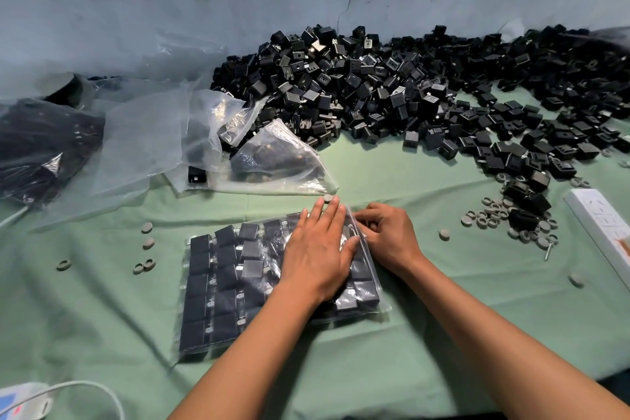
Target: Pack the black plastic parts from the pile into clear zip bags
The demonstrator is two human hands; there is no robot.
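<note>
- The green cloth (426,283) covers the whole table, with a grey-blue sheet hanging behind it.
- The pile of black plastic parts (409,92) sprawls along the back and right; it looks large, so I judge most of the packing is left to do.
- A heap of clear bags (143,136) lies at back left, some crumpled and apparently empty; a dark filled bundle (41,143) sits at the far left.
- The filled zip bag (218,286) lies flat in front of the person, its parts set in neat rows; this one seems full.
- The left hand (317,249) lies flat, fingers straight, pressing the bag down.
- The right hand (388,235) pinches the bag's right edge with curled fingers, likely closing the zip.
- Small grey rings (491,211) lie scattered over the cloth.
</note>
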